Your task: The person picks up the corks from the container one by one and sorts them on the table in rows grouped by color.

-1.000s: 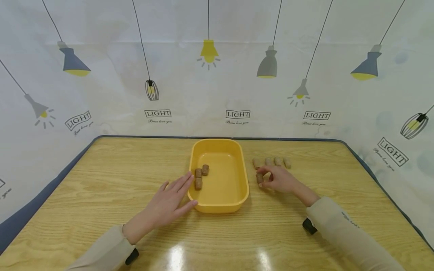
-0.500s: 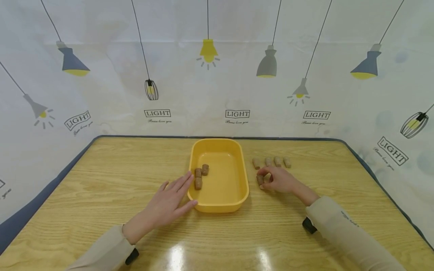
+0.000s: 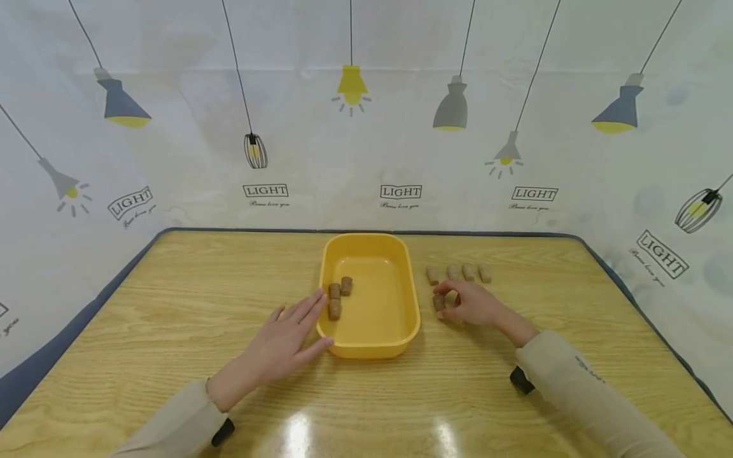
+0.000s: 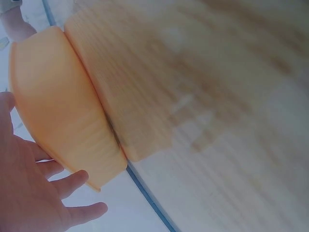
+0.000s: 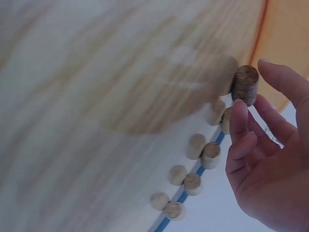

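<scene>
My right hand [image 3: 472,302] is right of the yellow plastic tub [image 3: 368,351], holding a brown cork stopper [image 3: 439,302] between thumb and fingers. In the right wrist view the cork [image 5: 245,84] stands upright at the table surface, the thumb on one side and fingertips on the other. My left hand [image 3: 277,346] rests on the tub's left rim, fingers fairly straight. The left wrist view has this hand [image 4: 34,188] along the tub's outer wall [image 4: 63,106]. Inside the tub, near its left wall, are three brown corks [image 3: 335,310].
Behind the right hand, several lighter corks [image 3: 468,273] stand in a row on the wooden table [image 3: 229,267]. A wall covering with printed lamps [image 3: 401,127] rises at the table's far edge. Black wrist straps [image 3: 521,380] show beneath the sleeves.
</scene>
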{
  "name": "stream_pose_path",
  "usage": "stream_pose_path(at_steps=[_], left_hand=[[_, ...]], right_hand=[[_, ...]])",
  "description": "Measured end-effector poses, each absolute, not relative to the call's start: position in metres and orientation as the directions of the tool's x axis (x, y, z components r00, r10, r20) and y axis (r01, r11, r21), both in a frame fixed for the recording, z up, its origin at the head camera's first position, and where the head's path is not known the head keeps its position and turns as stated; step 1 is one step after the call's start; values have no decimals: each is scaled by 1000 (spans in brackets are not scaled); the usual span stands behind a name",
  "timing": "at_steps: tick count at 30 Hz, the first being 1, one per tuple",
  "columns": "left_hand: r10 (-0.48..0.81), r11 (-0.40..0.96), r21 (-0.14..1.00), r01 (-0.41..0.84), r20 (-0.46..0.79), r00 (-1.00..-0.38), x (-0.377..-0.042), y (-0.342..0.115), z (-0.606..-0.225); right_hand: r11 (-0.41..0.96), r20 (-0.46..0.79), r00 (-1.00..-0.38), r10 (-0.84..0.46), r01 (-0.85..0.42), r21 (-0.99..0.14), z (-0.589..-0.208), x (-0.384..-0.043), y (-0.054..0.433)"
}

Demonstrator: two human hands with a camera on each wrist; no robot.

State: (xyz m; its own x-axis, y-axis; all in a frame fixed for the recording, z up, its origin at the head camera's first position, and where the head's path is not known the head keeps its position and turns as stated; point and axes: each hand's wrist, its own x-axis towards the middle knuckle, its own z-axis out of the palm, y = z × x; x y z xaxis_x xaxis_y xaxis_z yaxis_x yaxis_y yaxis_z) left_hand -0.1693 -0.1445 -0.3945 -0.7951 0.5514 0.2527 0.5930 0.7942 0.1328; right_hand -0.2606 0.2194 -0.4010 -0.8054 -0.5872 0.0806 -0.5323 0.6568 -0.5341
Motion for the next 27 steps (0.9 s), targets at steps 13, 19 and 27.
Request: stream_pose_path(at_steps=[13,19,27], left_hand=[[549,794,150,589,239,-801,-170,-144,-391],[528,804,188,564,210,-823,-169,-145,-392],[531,800,202,565,203,-823,-170,-145,-394]], right_hand=[[627,184,-821,-540,-539,-563,-355,-269,193],[621,176,-824,-539,-530,-577,-337,-276,175],[583,146,-808,-572,-525,-620,-315,-283,139]])
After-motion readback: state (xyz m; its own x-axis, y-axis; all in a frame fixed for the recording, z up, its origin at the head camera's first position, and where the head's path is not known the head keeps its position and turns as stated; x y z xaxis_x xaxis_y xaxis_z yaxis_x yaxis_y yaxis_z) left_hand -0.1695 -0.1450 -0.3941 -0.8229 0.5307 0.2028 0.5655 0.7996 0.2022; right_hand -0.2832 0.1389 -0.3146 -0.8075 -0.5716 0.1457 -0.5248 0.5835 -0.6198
